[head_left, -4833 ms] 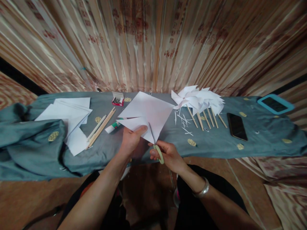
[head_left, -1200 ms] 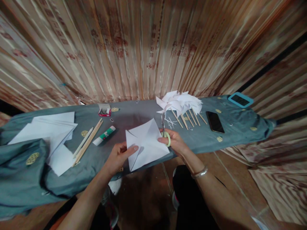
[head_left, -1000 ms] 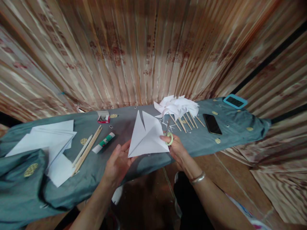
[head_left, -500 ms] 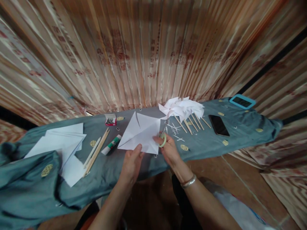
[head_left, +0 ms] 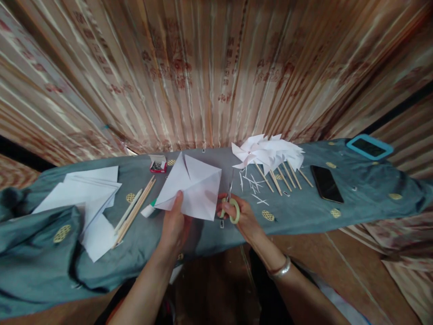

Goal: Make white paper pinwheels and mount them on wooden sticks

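My left hand (head_left: 175, 223) grips the lower edge of a square white paper sheet (head_left: 199, 187), thumb on top. The sheet is creased along its diagonals and has a slit running in from its upper left corner. In my right hand (head_left: 241, 216) is a pair of scissors (head_left: 231, 206) with pale green handles, blades pointing away from me. The scissors are just right of the paper, apart from it. Past the blades lie thin white paper strips (head_left: 252, 181) and a pile of white paper pinwheels (head_left: 269, 152) on wooden sticks.
On the grey-green cloth (head_left: 203, 234) at left are white paper sheets (head_left: 91, 189), wooden sticks (head_left: 135, 210), a glue tube (head_left: 149, 208) partly under the paper, and a small red box (head_left: 158, 164). At right lie a black phone (head_left: 326, 183) and a blue-framed device (head_left: 370, 147). A curtain hangs behind.
My right hand has drawn the scissors away from the paper, whose edge they were at before. My left hand has shifted the sheet slightly left, over the glue tube. The view has turned a little.
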Motion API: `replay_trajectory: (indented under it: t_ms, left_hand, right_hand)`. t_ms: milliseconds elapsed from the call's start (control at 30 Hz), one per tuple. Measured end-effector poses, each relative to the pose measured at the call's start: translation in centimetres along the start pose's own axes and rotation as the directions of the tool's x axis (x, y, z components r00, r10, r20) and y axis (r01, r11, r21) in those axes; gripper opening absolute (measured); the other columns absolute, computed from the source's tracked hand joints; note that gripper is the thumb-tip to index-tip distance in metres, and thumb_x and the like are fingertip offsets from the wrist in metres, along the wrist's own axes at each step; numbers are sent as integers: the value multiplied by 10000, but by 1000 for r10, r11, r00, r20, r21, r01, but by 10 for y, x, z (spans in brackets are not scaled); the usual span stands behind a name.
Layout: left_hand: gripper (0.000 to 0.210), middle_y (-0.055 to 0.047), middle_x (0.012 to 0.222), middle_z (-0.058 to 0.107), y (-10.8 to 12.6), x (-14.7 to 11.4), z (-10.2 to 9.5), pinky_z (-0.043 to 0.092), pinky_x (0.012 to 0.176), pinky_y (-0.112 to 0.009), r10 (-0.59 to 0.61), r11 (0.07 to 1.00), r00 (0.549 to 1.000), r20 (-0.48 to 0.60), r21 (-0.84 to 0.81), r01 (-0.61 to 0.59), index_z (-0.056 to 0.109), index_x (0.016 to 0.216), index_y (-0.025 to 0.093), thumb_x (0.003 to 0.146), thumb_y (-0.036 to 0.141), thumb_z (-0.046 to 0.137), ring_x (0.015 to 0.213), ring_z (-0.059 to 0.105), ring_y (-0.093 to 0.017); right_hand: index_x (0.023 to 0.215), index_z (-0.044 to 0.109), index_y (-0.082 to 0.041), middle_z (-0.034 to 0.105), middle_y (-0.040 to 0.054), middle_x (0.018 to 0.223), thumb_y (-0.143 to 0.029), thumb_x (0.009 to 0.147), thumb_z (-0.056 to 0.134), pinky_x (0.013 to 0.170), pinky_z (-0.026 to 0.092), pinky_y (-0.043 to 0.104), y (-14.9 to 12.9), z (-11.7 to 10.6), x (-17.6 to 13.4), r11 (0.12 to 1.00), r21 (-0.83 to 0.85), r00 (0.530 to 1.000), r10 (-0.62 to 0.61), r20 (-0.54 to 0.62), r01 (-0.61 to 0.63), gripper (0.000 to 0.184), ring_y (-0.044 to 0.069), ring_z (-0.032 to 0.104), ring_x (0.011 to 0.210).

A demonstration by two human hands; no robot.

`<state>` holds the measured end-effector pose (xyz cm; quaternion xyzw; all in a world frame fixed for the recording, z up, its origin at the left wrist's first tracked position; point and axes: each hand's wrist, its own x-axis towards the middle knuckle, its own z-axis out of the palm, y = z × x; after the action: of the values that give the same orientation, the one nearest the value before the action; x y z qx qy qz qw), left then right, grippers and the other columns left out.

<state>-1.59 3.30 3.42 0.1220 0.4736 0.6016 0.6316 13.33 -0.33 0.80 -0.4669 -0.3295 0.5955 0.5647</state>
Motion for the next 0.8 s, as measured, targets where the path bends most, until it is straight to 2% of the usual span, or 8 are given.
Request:
replay_trajectory:
  t_ms: [100, 200, 367, 533, 667, 800]
  left_hand:
    - [258, -31, 1085, 727, 4, 7, 1, 562, 786, -199, 50, 998, 999, -11, -32, -50, 655, 1129, 198, 931, 131, 504, 917, 691, -141]
    - [255, -23, 1057, 728, 8, 13, 2, 567, 705, -179, 75, 996, 997, -13, -49, -75, 658, 1124, 204, 937, 142, 496, 821, 690, -122]
    - [249, -29, 976, 729, 12, 20, 2, 568, 736, -180, 66, 994, 998, -24, -86, -68, 645, 1138, 186, 934, 142, 510, 724, 671, -96]
    - [211, -40, 989, 722, 10, 23, 2, 566, 743, -173, 72, 994, 997, -32, -80, -74, 653, 1091, 172, 929, 147, 521, 757, 672, -96]
    - [218, -18, 937, 727, 6, 22, 3, 566, 777, -194, 65, 996, 998, 10, -61, -64, 660, 1089, 186, 932, 146, 513, 737, 675, -95]
    - [216, -19, 887, 731, 3, 19, 3, 562, 811, -215, 52, 997, 999, 6, -50, -51, 668, 1074, 187, 930, 148, 512, 823, 693, -126]
  right_hand:
    - [991, 659, -156, 718, 62, 781, -588, 692, 735, 547, 459, 237, -1, -10, -8, 996, -77, 990, 59, 128, -49, 531, 146, 642, 667]
    - [1040, 639, -152, 724, 94, 863, -627, 695, 711, 537, 463, 227, 5, -17, -15, 982, -132, 954, 163, 252, -133, 591, 173, 672, 752]
    - [1030, 636, -138, 696, 62, 769, -604, 729, 697, 491, 429, 202, 13, -22, -19, 936, -289, 871, 305, 385, -200, 558, 123, 626, 623]
    - [1007, 637, -139, 655, 22, 726, -551, 703, 749, 527, 431, 203, 11, -20, -21, 904, -355, 832, 377, 406, -237, 524, 93, 583, 596]
    - [980, 643, -139, 619, -5, 668, -561, 678, 763, 524, 411, 203, 10, -17, -22, 887, -391, 838, 397, 375, -245, 532, 79, 549, 558]
    - [975, 638, -144, 628, 1, 678, -580, 668, 758, 528, 422, 212, 11, -16, -21, 884, -391, 837, 406, 367, -257, 546, 90, 557, 568]
